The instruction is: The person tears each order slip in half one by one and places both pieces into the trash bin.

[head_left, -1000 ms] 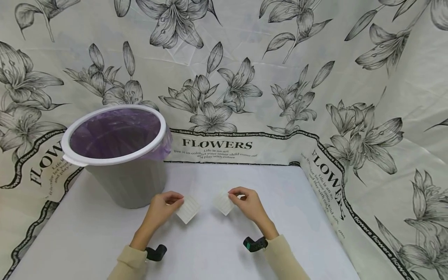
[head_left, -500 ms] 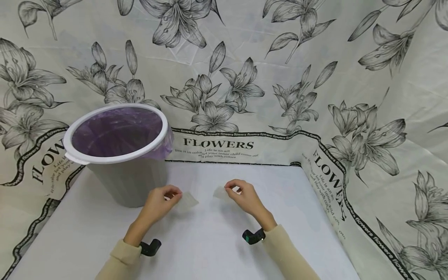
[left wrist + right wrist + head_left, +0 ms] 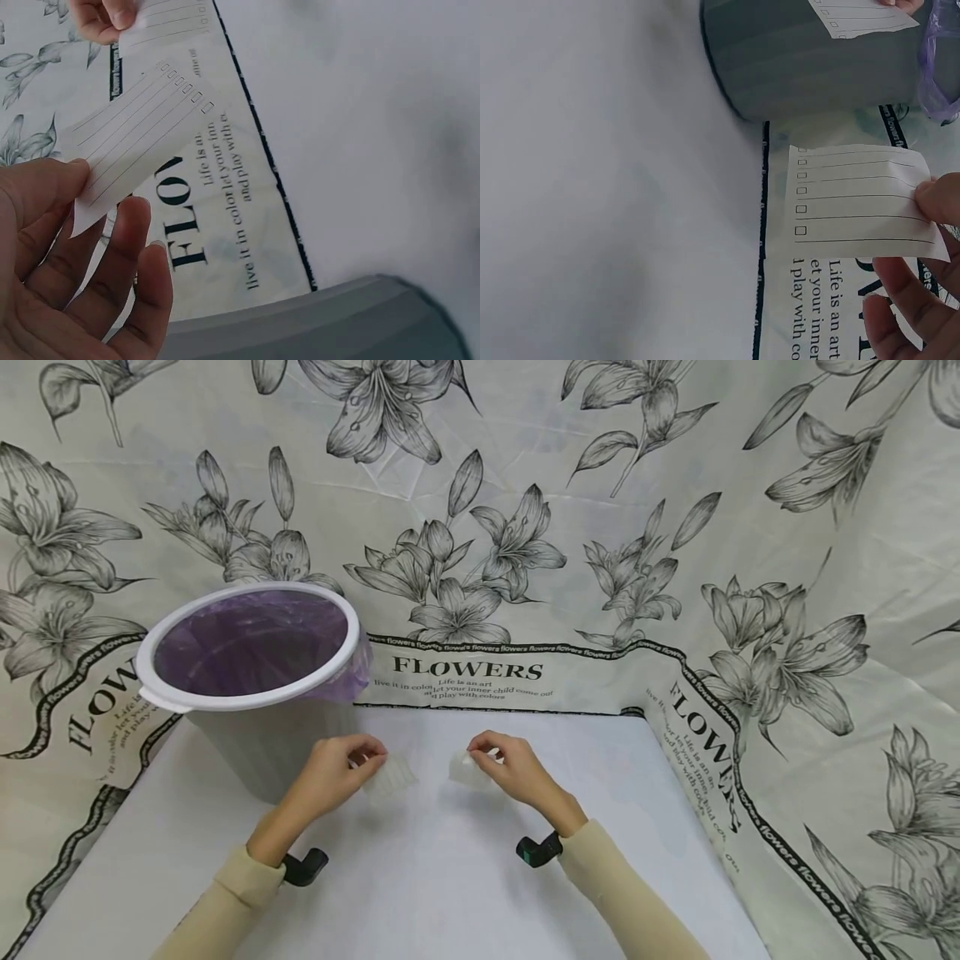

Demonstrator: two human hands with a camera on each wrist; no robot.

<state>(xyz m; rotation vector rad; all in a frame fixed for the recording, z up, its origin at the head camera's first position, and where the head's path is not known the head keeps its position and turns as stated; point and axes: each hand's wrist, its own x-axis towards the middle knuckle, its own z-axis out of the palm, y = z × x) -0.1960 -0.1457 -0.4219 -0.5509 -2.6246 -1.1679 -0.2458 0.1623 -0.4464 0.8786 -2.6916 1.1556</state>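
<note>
Between thumb and fingers, my left hand (image 3: 330, 777) pinches a small piece of lined paper (image 3: 139, 139) with a column of checkboxes along one end. A matching lined paper piece (image 3: 859, 202) is pinched by my right hand (image 3: 521, 770); its top edge looks uneven, as if torn. Both pieces are held up over the white table, a short gap apart, near its middle. To the left of my left hand stands a grey trash bin (image 3: 251, 752) with a white rim, which my left hand partly overlaps in the head view.
A purple bag (image 3: 352, 675) lines the bin and hangs over its rim. The white-covered table (image 3: 442, 885) meets a flower-printed cloth (image 3: 465, 577) at the back and sides. Each wrist wears a black camera (image 3: 305, 867).
Both hands have moved farther from me, the left one also leftward toward the bin, and each keeps its paper piece. The papers have tilted, showing less of their faces before and swaying slightly.
</note>
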